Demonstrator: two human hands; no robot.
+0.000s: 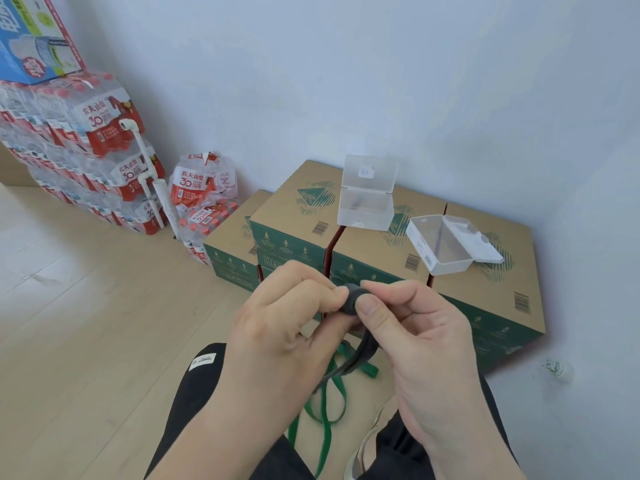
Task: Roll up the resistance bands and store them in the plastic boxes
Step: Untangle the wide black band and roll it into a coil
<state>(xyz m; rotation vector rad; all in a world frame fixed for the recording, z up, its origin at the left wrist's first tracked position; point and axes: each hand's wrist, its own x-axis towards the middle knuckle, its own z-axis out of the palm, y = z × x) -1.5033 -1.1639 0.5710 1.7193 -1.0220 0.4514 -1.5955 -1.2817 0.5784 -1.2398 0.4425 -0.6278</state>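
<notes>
Pinching the small roll of a dark band (352, 299) from both sides: left hand (294, 327) with curled fingertips on one face, right hand (415, 327) with thumb and forefinger pressed on the other, held in the air above the lap, just in front of the cardboard cartons (491, 306). On top of those cartons, a clear plastic box (365, 211) with lid upright, and beside it a second plastic box (440, 251) with lid folded out sideways, both seemingly empty. Lower down, between the knees, a green band (336, 400) lying loose in loops, not yet rolled. Dangling from the roll, the dark unrolled tail. Probably light, soft and springy, apt to uncoil if released; best kept squeezed across the flat faces, with the tail fed in taut
</notes>
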